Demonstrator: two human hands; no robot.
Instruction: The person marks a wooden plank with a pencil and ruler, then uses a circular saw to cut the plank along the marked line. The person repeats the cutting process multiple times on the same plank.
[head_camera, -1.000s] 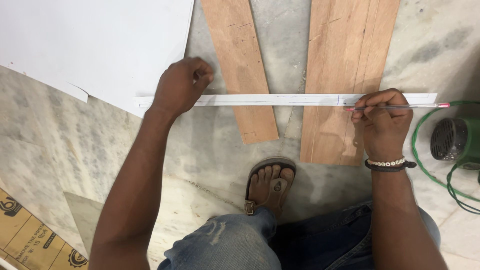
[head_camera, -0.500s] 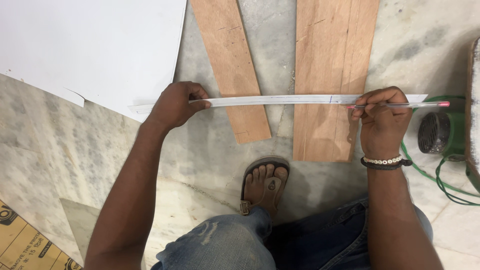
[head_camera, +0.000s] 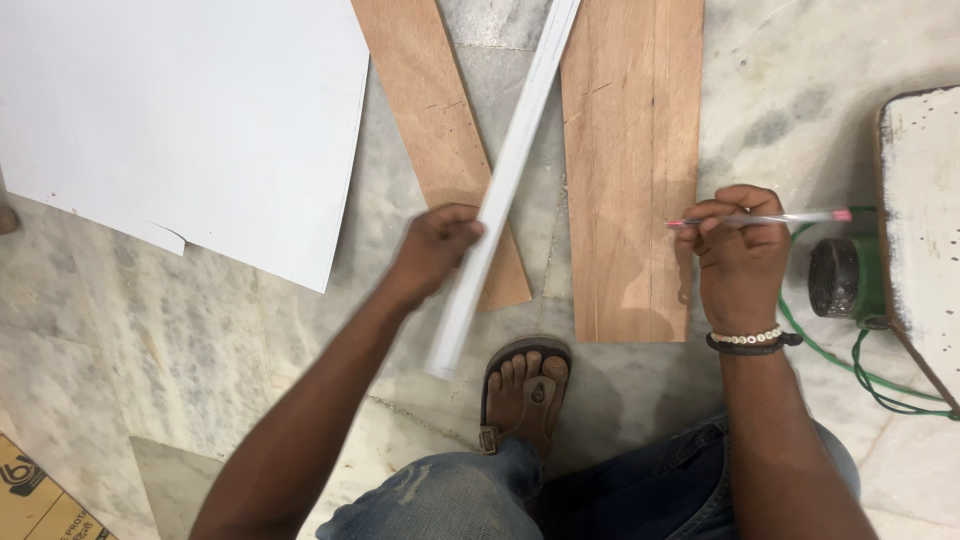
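A long white strip (head_camera: 500, 190) is gripped near its lower third by the left hand (head_camera: 437, 245), fingers curled shut around it. Its long axis runs steeply up and away from that hand toward the top of the view, with a short tail slanting down past the wrist toward a sandalled foot (head_camera: 525, 385). The strip is blurred, so its exact edges cannot be told. A pink-tipped pen (head_camera: 760, 217) is pinched level between thumb and fingers of the right hand (head_camera: 740, 255), which is held well apart from the strip, just beyond the right edge of the wide wooden board (head_camera: 630, 170). A narrower wooden board (head_camera: 440, 130) lies on the marble floor (head_camera: 150, 330) under the strip, above the left hand. A white sheet (head_camera: 180, 110) is seen further left; a green power tool (head_camera: 845, 278) sits just right of the right hand.
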